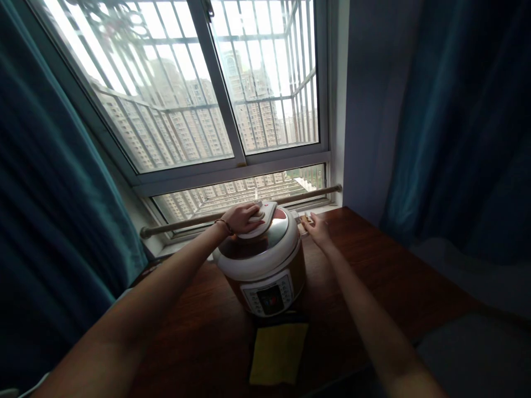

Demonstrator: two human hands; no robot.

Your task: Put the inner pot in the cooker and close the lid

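Observation:
A white and brown electric pressure cooker [265, 262] stands on the wooden table, its lid on and its control panel [271, 296] facing me. My left hand [246, 217], with a bracelet at the wrist, lies over the white lid handle [269, 211] with its fingers curled round it. At the cooker's right side, my right hand [318, 229] pinches the white and tan side handle [306, 220]. The fingertips there are small and partly hidden. A yellow cloth [280, 354] lies flat in front of the cooker.
The dark red wooden table [357, 260] reaches to a barred window [265, 83]. A rail [309, 194] runs along the sill behind the cooker. Blue curtains [62, 166] hang at the left, with another curtain [448, 138] on the right.

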